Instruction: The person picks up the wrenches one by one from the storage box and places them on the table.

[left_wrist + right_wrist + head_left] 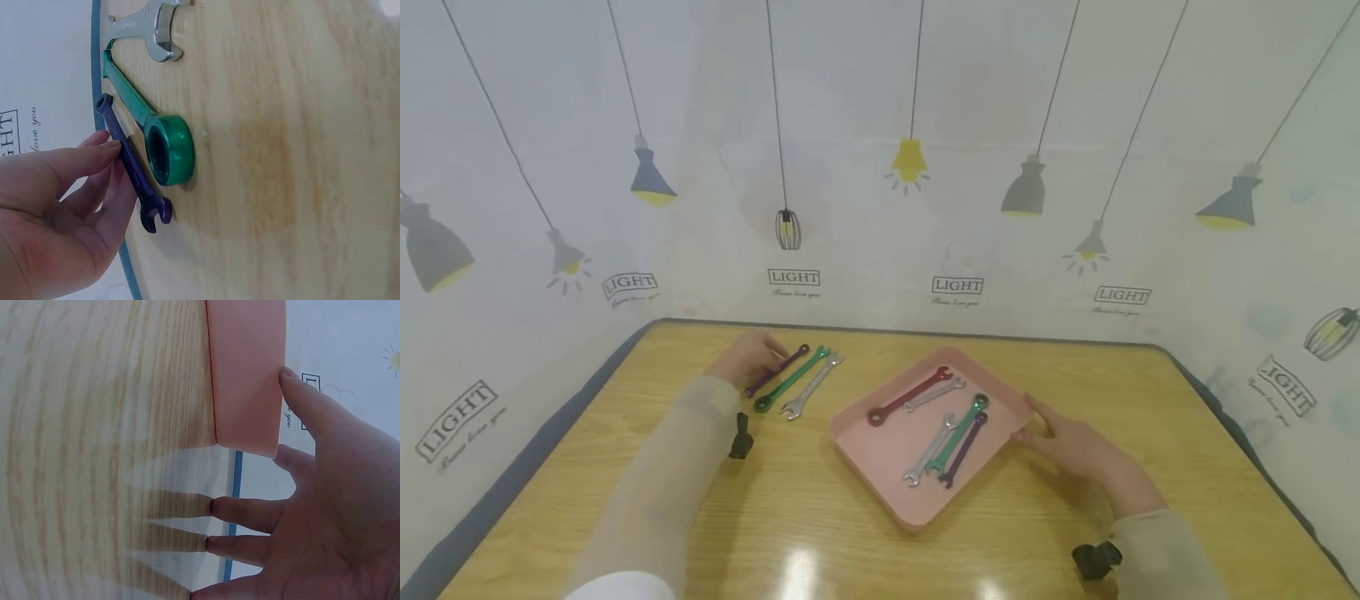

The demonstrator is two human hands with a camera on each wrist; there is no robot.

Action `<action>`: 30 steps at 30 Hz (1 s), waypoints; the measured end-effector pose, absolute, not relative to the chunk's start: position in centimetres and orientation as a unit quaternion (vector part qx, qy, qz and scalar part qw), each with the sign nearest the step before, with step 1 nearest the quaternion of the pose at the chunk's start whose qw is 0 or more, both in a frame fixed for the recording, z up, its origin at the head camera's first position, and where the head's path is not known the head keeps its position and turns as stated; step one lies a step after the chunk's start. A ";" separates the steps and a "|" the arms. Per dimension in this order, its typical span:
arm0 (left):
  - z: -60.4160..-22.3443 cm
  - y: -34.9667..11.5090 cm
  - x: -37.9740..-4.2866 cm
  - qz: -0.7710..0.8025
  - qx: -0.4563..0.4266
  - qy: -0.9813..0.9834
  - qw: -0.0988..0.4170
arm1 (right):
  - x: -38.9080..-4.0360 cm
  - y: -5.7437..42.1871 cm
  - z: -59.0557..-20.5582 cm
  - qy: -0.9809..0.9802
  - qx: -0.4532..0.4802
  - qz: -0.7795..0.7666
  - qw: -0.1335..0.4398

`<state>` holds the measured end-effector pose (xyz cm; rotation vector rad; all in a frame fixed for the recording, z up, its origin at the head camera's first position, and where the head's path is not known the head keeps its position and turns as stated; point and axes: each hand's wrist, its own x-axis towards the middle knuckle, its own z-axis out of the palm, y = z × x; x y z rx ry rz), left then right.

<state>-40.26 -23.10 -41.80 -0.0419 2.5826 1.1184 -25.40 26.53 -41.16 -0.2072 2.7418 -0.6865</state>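
Observation:
My left hand (751,361) pinches a purple combination wrench (132,164) between thumb and fingers, its open end towards me. Beside it lie a green ratchet wrench (792,382) and a silver wrench (812,386) on the table. To the right a pink tray (868,483) sits at an angle. In it are a red wrench (910,395), a small silver wrench (934,395), a longer silver wrench (928,454), a green wrench (957,437) and a purple wrench (964,450). My right hand (1067,442) touches the tray's right corner with thumb and index finger, the other fingers spread.
The wooden table (760,517) has a dark blue edge and meets a wall (865,250) printed with hanging lamps at its back and sides. A black strap piece (741,437) sticks out from the left sleeve, another (1096,560) from the right.

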 end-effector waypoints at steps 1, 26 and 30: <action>-41.9 -23.2 -40.3 0.392 -0.019 0.905 0.163 | -25.4 26.5 -41.2 0.956 -0.073 -0.239 0.153; -38.4 -18.7 -37.9 0.389 0.040 0.905 0.170 | -25.5 26.4 -41.1 0.957 -0.068 -0.236 0.153; -37.5 -16.6 -37.1 0.397 0.072 0.898 0.178 | -25.4 26.4 -41.2 0.957 -0.066 -0.237 0.156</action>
